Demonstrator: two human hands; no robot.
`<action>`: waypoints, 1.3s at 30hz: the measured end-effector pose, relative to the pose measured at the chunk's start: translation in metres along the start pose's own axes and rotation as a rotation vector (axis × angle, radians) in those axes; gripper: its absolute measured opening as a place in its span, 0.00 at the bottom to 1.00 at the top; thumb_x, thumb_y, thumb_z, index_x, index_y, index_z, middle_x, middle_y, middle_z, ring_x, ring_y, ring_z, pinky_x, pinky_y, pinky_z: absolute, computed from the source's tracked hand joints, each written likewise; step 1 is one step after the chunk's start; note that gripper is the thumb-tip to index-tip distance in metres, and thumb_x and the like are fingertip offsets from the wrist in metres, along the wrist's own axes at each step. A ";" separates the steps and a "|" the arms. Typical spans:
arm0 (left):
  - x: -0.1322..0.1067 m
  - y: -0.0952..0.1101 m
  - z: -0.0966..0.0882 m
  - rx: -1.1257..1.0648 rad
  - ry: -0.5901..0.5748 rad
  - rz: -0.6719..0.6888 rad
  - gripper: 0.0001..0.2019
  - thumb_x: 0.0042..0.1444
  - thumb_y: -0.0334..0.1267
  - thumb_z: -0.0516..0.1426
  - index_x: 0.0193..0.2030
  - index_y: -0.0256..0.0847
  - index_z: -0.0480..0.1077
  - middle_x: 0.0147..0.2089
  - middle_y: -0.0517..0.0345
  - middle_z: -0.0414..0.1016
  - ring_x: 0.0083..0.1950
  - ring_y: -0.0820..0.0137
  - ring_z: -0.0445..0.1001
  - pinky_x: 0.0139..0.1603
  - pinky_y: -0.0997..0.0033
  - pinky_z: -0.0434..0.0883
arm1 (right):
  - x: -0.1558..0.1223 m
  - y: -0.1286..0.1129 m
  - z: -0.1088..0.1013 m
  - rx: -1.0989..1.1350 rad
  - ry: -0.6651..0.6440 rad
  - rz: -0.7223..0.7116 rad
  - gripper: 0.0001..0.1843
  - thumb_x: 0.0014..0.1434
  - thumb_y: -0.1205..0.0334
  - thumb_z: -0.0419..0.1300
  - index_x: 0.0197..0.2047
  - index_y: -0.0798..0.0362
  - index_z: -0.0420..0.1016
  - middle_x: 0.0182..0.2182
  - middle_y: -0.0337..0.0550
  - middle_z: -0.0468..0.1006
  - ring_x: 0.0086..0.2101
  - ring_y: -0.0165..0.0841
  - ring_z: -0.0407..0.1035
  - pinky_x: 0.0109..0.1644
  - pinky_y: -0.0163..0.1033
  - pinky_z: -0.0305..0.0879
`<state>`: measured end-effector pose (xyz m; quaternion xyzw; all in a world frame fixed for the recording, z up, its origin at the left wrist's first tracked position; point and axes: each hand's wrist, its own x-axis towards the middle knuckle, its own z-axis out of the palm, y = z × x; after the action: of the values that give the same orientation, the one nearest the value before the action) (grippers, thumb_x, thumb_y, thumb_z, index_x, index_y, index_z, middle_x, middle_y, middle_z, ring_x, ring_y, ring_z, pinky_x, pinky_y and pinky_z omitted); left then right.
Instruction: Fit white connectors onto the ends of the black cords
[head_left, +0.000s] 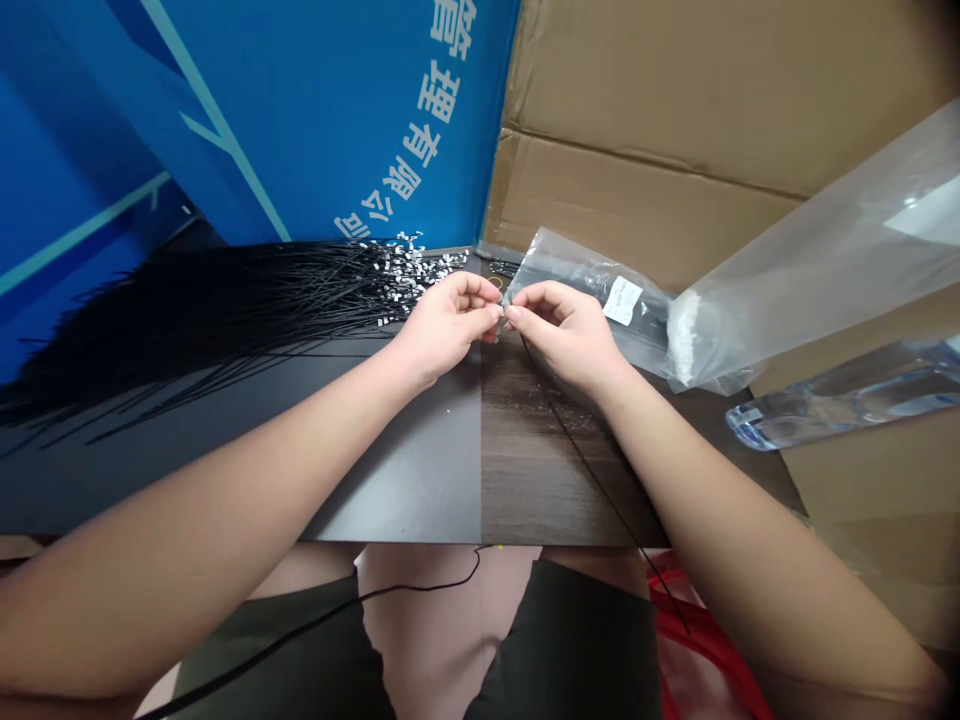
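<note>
Over the middle of the table, my left hand point(442, 325) and my right hand point(570, 330) meet almost fingertip to fingertip. Both are closed in a pinch. A thin black cable point(577, 450) runs from my right fingertips down past the table's front edge. Something tiny sits between my left thumb and fingers at the cable's end; its kind is too small to make out. Left of my hands lies a thick bundle of black cables point(225, 300), with small white tips or tags point(409, 265) at the end nearest me. A clear plastic bag point(570, 265) lies just beyond my right hand.
The clear bag bears a white label point(622, 300) and holds dark strands. At the right are a large translucent plastic sheet or bag point(825, 240) and a clear bottle point(840, 395) lying sideways. A blue panel point(300, 110) and cardboard point(645, 90) stand behind the table point(405, 480).
</note>
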<state>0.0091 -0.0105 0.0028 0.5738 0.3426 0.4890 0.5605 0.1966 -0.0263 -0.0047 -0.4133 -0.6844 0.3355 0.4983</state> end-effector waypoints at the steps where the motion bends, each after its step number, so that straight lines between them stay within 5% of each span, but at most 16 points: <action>1: 0.000 0.000 -0.001 0.003 -0.014 -0.006 0.10 0.59 0.22 0.64 0.42 0.37 0.70 0.35 0.62 0.76 0.31 0.76 0.78 0.37 0.72 0.76 | 0.000 0.000 -0.001 -0.005 0.013 -0.008 0.15 0.62 0.46 0.72 0.38 0.49 0.79 0.35 0.41 0.83 0.35 0.35 0.74 0.41 0.44 0.69; 10: 0.000 0.000 -0.009 0.018 -0.137 -0.050 0.10 0.59 0.25 0.66 0.42 0.39 0.70 0.32 0.63 0.74 0.29 0.77 0.72 0.33 0.75 0.72 | -0.001 -0.003 -0.008 -0.153 -0.041 -0.113 0.11 0.65 0.49 0.71 0.40 0.48 0.83 0.38 0.41 0.86 0.38 0.37 0.77 0.46 0.47 0.72; 26: -0.002 0.004 -0.003 -0.086 -0.050 -0.080 0.10 0.58 0.24 0.67 0.42 0.37 0.72 0.33 0.63 0.75 0.28 0.78 0.73 0.32 0.75 0.72 | -0.001 0.003 -0.005 -0.203 -0.037 -0.086 0.13 0.70 0.49 0.65 0.41 0.49 0.74 0.37 0.40 0.79 0.34 0.33 0.70 0.40 0.43 0.65; 39: -0.002 0.004 -0.003 0.068 -0.066 -0.025 0.03 0.61 0.29 0.65 0.37 0.35 0.76 0.34 0.57 0.81 0.29 0.77 0.72 0.34 0.75 0.70 | 0.002 0.007 0.006 0.134 0.007 0.128 0.25 0.62 0.38 0.73 0.40 0.50 0.73 0.31 0.38 0.80 0.27 0.26 0.71 0.33 0.36 0.67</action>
<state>0.0047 -0.0116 0.0062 0.6038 0.3477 0.4510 0.5579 0.1921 -0.0217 -0.0119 -0.4233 -0.6308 0.4103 0.5046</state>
